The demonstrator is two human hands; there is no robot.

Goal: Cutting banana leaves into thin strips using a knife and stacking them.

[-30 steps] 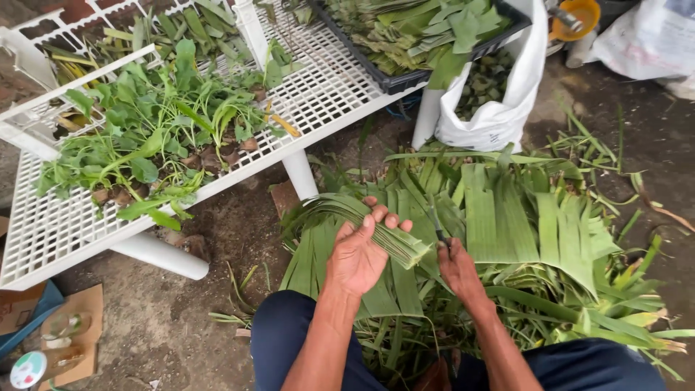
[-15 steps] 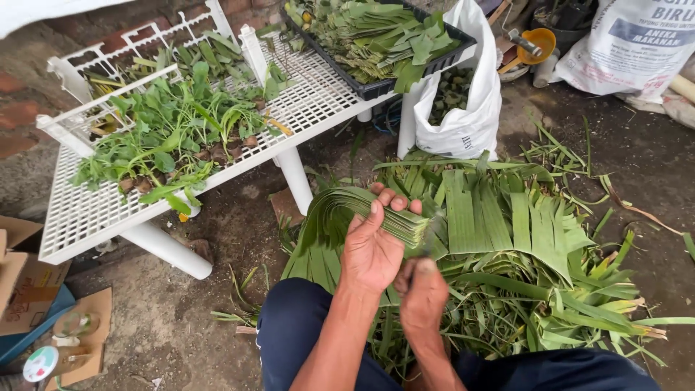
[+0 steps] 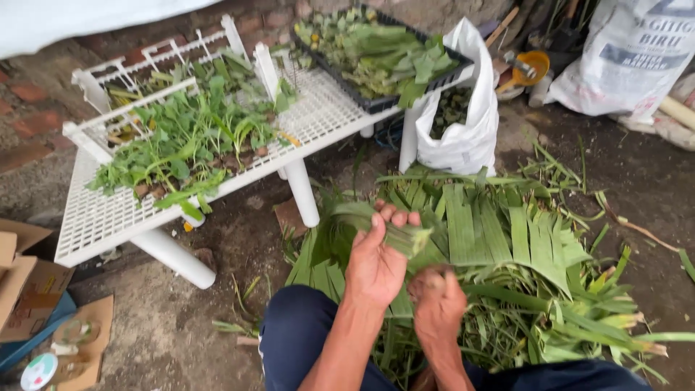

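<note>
Head view, left hand: the left hand [image 3: 376, 264] was seen closed around a folded bundle of long green leaf strips [image 3: 394, 235]; the fingers [image 3: 394, 215] were curled over its top.
Head view, right hand: the right hand [image 3: 436, 300] was seen blurred, low beside the left; whether anything was gripped could not be told.
Leaf strips, place: the bundle was held just above the spread pile of cut leaves [image 3: 521, 246] on the dirt ground.
Handling: the strips were judged light, limp and easily creased or torn along the grain; a hold at the folded middle, as shown, was judged best.
Packages: a white plastic bag [image 3: 463, 127] of dark greens was stood against the white slatted rack [image 3: 318, 116]; a large white printed sack [image 3: 630, 61] was set at upper right; brown cardboard boxes [image 3: 29, 282] were left at lower left.
</note>
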